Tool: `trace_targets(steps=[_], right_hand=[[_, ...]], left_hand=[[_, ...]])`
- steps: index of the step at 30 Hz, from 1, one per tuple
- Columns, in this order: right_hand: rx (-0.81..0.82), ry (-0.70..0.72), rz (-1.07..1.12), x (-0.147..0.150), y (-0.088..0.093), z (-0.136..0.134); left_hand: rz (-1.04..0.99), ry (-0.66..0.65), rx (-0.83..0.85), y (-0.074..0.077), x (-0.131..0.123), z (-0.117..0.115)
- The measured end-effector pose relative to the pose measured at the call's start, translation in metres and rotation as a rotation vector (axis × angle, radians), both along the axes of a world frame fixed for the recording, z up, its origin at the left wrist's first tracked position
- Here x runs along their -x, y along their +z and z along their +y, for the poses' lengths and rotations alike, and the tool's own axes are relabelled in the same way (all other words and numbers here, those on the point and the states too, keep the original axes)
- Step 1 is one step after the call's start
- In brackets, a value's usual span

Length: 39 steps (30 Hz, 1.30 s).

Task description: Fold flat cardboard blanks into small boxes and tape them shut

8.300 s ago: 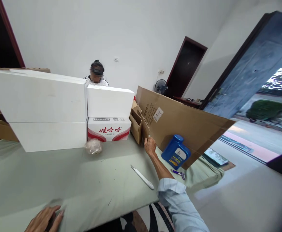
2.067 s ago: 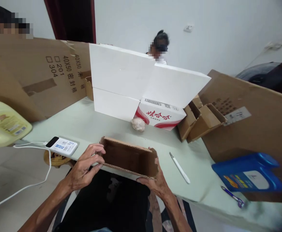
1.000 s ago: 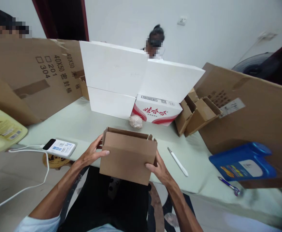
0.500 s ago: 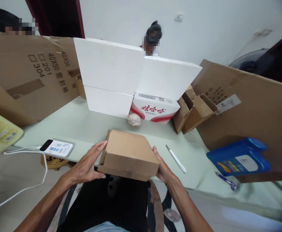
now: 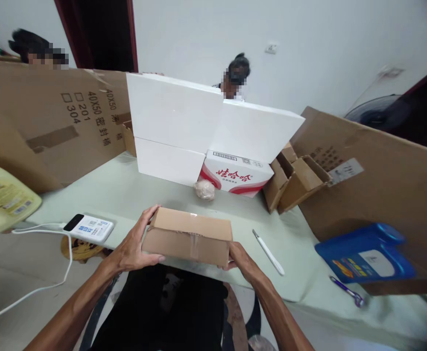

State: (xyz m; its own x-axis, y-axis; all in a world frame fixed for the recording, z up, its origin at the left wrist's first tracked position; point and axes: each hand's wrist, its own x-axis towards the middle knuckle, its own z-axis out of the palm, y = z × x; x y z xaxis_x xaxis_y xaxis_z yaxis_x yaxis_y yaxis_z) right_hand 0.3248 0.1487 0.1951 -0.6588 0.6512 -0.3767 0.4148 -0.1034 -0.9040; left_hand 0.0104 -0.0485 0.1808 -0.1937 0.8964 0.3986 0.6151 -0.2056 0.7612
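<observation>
A small brown cardboard box (image 5: 189, 239) is held between my two hands at the table's front edge. Clear tape runs down the side that faces me. My left hand (image 5: 136, 243) grips the box's left end, thumb low on the near side and fingers at the back corner. On the right end, my right hand (image 5: 238, 258) is closed around the lower corner, some fingers hidden beneath it. A white-handled craft knife (image 5: 268, 252) lies on the table to the right of the box. Behind the box rests a crumpled ball of clear plastic or tape (image 5: 204, 190).
White panels (image 5: 176, 112) and a red-and-white carton (image 5: 237, 173) stand at the back. Open cardboard boxes (image 5: 297, 178), a blue bottle (image 5: 363, 253) and a purple pen-like tool (image 5: 347, 291) are right. Left are a power bank (image 5: 89, 228) and yellow jug (image 5: 6, 197). Two people sit beyond.
The box has been turned and tilted, so its taped side now faces me more squarely. My right hand has shifted lower on its end. The camera view has tipped upward a little.
</observation>
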Motion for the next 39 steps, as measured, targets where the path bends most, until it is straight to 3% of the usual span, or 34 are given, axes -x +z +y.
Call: trace_targets(steps=[3,9,15,18,20,23,28,31,33,36,39], right_hand=[[-0.099,-0.022,-0.033,0.000,-0.009,0.007],[-0.653,-0.313,-0.144,-0.032,-0.031,0.030],[-0.993,-0.354,-0.065,-0.055,-0.039,0.042],[-1.212,-0.377,-0.283,-0.076,-0.049,0.058],[-1.215,-0.376,-0.556,-0.095,-0.058,0.070],[-1.043,-0.378,-0.843,-0.119,-0.071,0.079],[-0.981,-0.405,-0.830,-0.130,-0.078,0.078],[-0.975,-0.410,-0.752,-0.123,-0.067,0.077],[-0.967,-0.408,-0.565,-0.112,-0.047,0.070],[-0.984,-0.308,-0.149,-0.083,0.001,0.043],[-1.065,-0.009,0.022,-0.048,0.055,0.008]], left_hand=[[0.026,-0.012,-0.039,0.006,0.001,0.007],[0.049,-0.041,-0.009,0.014,0.002,0.016],[0.027,-0.025,-0.001,0.013,-0.003,0.015],[0.046,0.012,0.019,0.012,-0.004,0.011],[0.053,0.025,0.021,0.011,-0.005,0.009],[0.034,0.016,0.002,0.010,-0.008,0.009],[-0.019,-0.055,-0.024,0.011,-0.012,0.008],[-0.060,-0.058,-0.030,0.012,-0.012,0.007],[-0.082,-0.049,-0.034,0.012,-0.011,0.006],[-0.107,-0.042,-0.022,0.013,-0.012,0.005],[-0.127,-0.031,-0.028,0.014,-0.013,0.003]])
